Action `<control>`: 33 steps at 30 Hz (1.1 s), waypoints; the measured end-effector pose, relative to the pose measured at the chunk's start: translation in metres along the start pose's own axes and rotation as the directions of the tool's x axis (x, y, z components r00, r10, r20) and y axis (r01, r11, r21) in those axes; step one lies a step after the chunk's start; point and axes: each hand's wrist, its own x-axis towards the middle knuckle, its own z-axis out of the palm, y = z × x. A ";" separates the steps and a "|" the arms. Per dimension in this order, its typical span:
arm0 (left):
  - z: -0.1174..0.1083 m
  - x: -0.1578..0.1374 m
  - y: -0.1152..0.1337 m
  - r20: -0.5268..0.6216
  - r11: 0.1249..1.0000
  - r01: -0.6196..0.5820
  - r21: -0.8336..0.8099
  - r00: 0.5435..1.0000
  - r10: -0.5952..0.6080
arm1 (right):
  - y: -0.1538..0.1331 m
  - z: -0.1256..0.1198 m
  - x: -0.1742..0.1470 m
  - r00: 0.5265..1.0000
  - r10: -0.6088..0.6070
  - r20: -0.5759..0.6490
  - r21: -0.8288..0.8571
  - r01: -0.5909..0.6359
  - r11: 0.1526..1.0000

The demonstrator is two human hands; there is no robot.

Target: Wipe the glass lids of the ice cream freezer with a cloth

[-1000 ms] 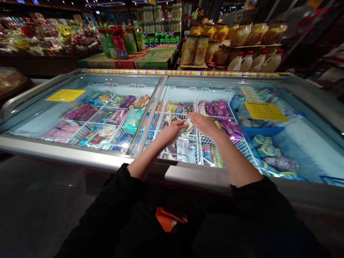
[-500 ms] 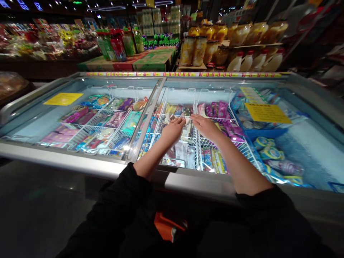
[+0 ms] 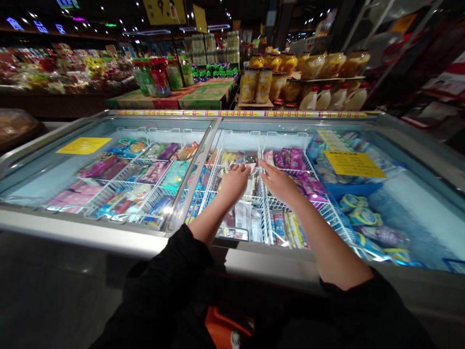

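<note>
Both my hands reach over the open section of a chest freezer [image 3: 119,237]. My left hand [image 3: 235,182] is above a white wire basket [image 3: 265,213] of wrapped frozen treats, fingers slightly bent and apart. A pale wrapper [image 3: 253,167] lies by its fingertips; whether they touch it I cannot tell. My right hand [image 3: 278,183] is just to the right, over the basket divider, its fingers stretched out and holding nothing visible. Purple packets [image 3: 290,159] lie beyond it. Below the left hand are pale wrapped bars [image 3: 244,215]; below the right forearm, yellow packets [image 3: 293,228].
A metal-framed glass lid [image 3: 198,169] covers the left half. Yellow signs [image 3: 354,164] lie at both sides. Blue-and-green tubs [image 3: 358,209] sit at the right. Jars [image 3: 262,85] and bottles [image 3: 160,77] stand behind the freezer. Something orange [image 3: 227,327] is below me.
The view has tilted up, so the freezer sits lower in the picture. My left hand's fingers look more bent, and the gap between my hands is slightly wider.
</note>
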 end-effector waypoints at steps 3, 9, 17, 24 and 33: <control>-0.004 -0.009 -0.005 0.038 0.994 0.105 0.013 0.994 -0.106 | 0.003 -0.004 -0.001 0.999 0.023 -0.023 0.012 -0.022 1.000; 0.005 -0.021 -0.004 0.019 0.989 -0.149 -0.002 0.989 0.149 | 0.006 0.014 0.011 0.991 -0.119 0.052 -0.024 0.121 0.992; -0.003 -0.001 -0.028 0.043 0.995 -0.085 -0.051 0.995 0.087 | 0.019 0.016 0.007 0.996 -0.078 0.041 -0.052 0.080 0.995; 0.000 0.005 -0.026 0.020 0.993 -0.114 -0.042 0.993 0.115 | 0.014 0.015 0.011 0.996 -0.066 0.066 -0.106 0.073 0.992; -0.004 -0.008 -0.020 0.087 0.984 -0.167 -0.066 0.981 0.173 | 0.021 0.016 0.009 0.997 -0.069 0.041 -0.105 0.073 0.992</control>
